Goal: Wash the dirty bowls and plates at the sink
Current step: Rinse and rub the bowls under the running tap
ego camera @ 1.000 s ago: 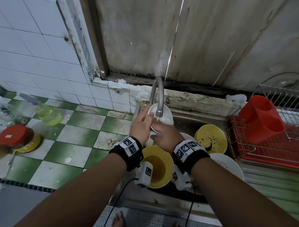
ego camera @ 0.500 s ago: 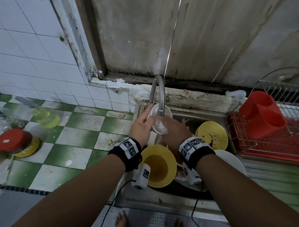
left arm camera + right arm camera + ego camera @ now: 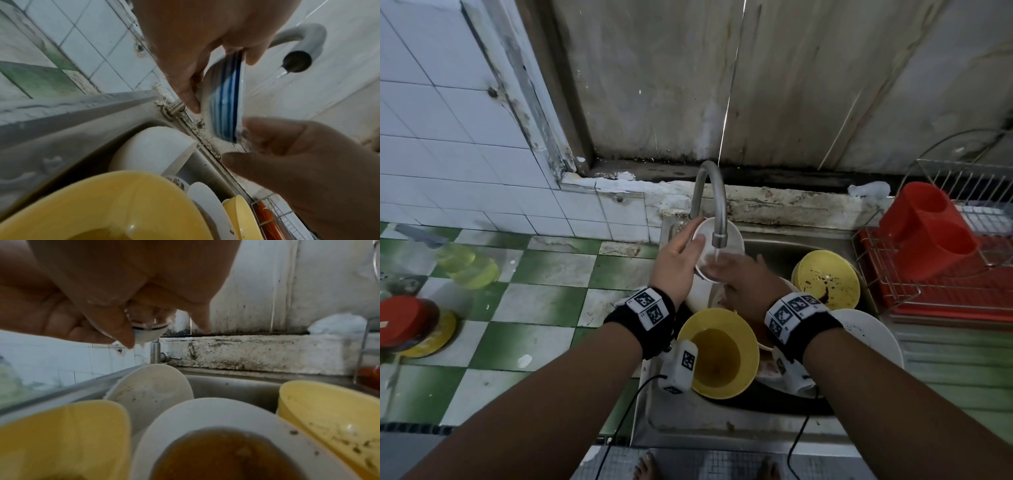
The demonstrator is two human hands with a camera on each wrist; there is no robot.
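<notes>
The bowl (image 3: 717, 245), white, sits at the centre of the head view, tilted under the tap (image 3: 710, 202) with water running onto it. The left hand (image 3: 676, 265) grips its left rim, fingers curled round the edge; the right hand (image 3: 743, 279) is at its lower rim, fingers spread, and how it grips is hidden. Below them the sink (image 3: 722, 423) holds a yellow bowl (image 3: 717, 353) of brown water, white plates and a speckled yellow dish (image 3: 825, 279). A red rack (image 3: 928, 260) stands at right, the green-checked desk (image 3: 534, 301) at left.

In the left wrist view, the left hand (image 3: 197, 40) pinches the bowl (image 3: 224, 104), blue-striped outside, at centre; the right hand (image 3: 308, 162) touches its lower edge.

In the right wrist view, the right hand (image 3: 123, 280) fills the upper left, thumb and fingers curled round the bowl (image 3: 147, 334) rim. A white plate (image 3: 205, 410) with brown liquid lies below.
</notes>
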